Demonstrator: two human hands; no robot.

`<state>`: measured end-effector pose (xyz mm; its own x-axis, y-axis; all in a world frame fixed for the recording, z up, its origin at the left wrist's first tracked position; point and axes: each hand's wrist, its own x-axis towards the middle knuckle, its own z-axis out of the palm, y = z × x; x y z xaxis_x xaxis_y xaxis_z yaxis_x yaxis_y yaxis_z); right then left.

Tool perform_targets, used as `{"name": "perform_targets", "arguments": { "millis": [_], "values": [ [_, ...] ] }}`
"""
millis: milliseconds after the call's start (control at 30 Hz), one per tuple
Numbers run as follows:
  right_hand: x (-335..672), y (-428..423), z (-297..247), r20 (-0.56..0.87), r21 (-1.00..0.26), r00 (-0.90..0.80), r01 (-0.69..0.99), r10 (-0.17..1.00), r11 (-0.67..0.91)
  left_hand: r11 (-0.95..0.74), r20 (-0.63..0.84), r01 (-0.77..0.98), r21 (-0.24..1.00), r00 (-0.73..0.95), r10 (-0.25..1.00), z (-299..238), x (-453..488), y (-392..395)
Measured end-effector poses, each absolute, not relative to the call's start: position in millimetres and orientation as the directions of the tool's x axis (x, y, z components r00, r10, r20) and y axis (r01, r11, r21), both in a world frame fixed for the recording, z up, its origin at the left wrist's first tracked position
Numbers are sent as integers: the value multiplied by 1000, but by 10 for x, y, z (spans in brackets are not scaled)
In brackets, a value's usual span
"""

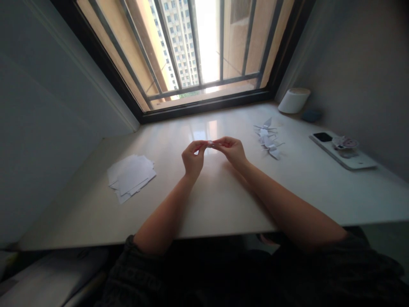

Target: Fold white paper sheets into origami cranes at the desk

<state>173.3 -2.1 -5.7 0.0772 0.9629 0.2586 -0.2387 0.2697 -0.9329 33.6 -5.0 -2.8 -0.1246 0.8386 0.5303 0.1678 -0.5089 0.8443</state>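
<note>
Paper piece [210, 144], small and white, sits in the head view between the fingertips of both hands, just above the middle of the pale table [217, 209] and in front of the barred window. The left hand [193, 160] pinches it from one side with thumb and forefinger, and the right hand [234, 150] pinches it from the other, so the two come nearly together at the paper; its exact folds are too small and covered to tell. It should be very light and thin, stiffer along any crease than across a flat face, not very slippery, and easy to crush or tear. Edges and folded corners look the best places to take hold, with a light pinch, since pressure on the middle could leave stray creases. A loose stack of white sheets [132, 175] lies near the left forearm, its edges fanned unevenly. Right of the hands, folded paper figures [265, 133] with thin points stand or lie close together in a row; their spikes would probably bend easily. Farther right lies a phone [358, 161] with a small object [345, 143] on it. A white rounded vessel-like object [294, 101] stands by the wall; whether it is hollow or contains anything, I cannot tell.
</note>
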Motion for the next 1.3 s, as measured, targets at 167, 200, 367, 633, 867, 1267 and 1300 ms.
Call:
{"name": "perform_targets", "arguments": {
  "millis": [167,200,367,633,867,1267,1300],
  "values": [
    [1726,-34,-24,202,-946,96,-239,975,220,-486,492,75,871,-142,859,-59,362,-25],
    [1728,-35,-21,192,-949,99,-235,976,211,-481,484,63,875,-144,863,-65,365,-21],
    [1739,-20,-38,167,-962,101,-200,981,185,-478,483,70,876,-150,863,-67,362,-18],
    [1730,17,-82,205,-935,139,-264,969,236,-460,453,-44,887,-120,884,-50,347,8],
    [1759,42,-127,247,-942,156,-191,956,275,-398,396,-18,917,-56,916,-88,328,44],
    [1820,-98,21,505,-844,47,236,862,482,-110,101,44,993,170,980,-125,311,31],
    [1820,-81,14,488,-862,83,203,869,464,-72,69,13,997,165,984,-110,313,28]
  ]
}}
